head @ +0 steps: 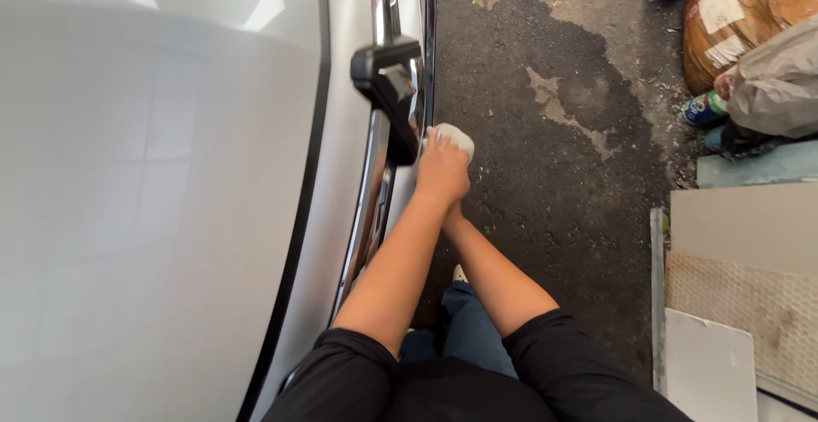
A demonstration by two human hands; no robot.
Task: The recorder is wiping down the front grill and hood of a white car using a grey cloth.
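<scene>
A white car (153, 183) fills the frame from nine o'clock to the centre, seen from above, its glossy roof reflecting light. Dark, damp-stained asphalt (554, 132) runs from twelve to five o'clock. At two o'clock lie a taped brown bundle (733, 13) and a grey bag (780, 81), with a can (703, 108) beside them. Flat boards (741, 303) stack at four o'clock.

A black side mirror (390, 85) juts from the car just above centre. Directly below it, at the door's chrome trim (368, 192), both arms reach forward from six o'clock. The left hand (441, 170) lies on top, pressing a small white cloth (453, 138) against the car's side; its fingers are curled over the cloth. The right hand is hidden beneath the left, so whether it grips anything cannot be told.

To wipe well here, it seems best to keep the cloth flat, press evenly, and follow the trim line rather than scrubbing across it.
</scene>
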